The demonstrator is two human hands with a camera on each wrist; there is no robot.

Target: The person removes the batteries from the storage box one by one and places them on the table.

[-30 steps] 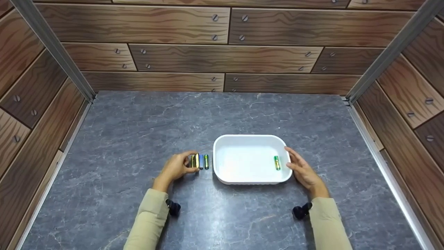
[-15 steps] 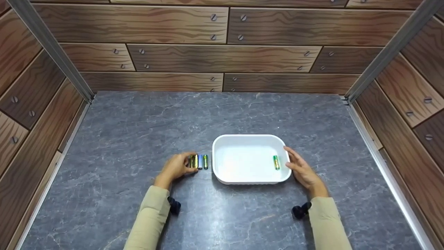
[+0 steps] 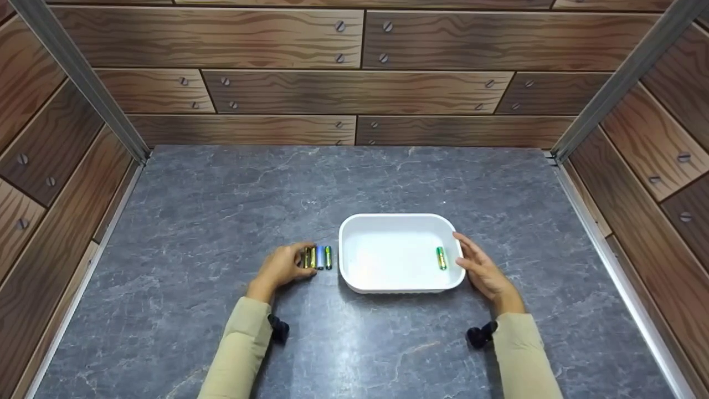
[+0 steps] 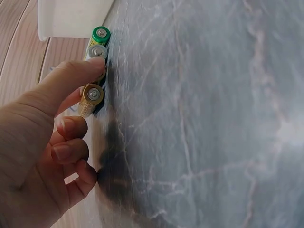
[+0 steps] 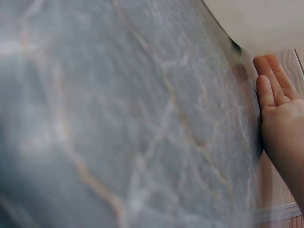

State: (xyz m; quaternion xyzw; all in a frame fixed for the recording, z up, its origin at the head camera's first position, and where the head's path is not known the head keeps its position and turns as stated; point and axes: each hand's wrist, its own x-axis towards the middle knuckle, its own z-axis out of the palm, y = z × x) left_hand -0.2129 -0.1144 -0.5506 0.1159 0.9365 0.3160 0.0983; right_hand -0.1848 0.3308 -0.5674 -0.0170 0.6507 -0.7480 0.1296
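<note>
My left hand [image 3: 279,267] is at a short row of batteries on the table. Its thumb and index finger pinch the ends of a yellow-and-black battery [image 3: 313,258]; in the left wrist view the thumb covers its near end. To its right lie a blue battery [image 3: 320,258] and a green battery [image 3: 328,258], to its left a gold-ended battery [image 4: 92,94]. A white plastic container [image 3: 388,249] stands right of the row, with one green-and-gold battery [image 3: 441,258] lying inside. My right hand [image 3: 487,274] rests against the container's right side, its fingers straight and its thumb at the rim.
The tabletop [image 3: 249,194] is grey with a marbled pattern. Wood-patterned panels [image 3: 288,91] rise behind and at both sides, with metal posts [image 3: 83,77] in the corners. Dark wrist cameras [image 3: 278,328] sit on both sleeves.
The yellow-and-black battery has turned slightly between my left fingertips and now lies level with the others. The container and right hand stay in place.
</note>
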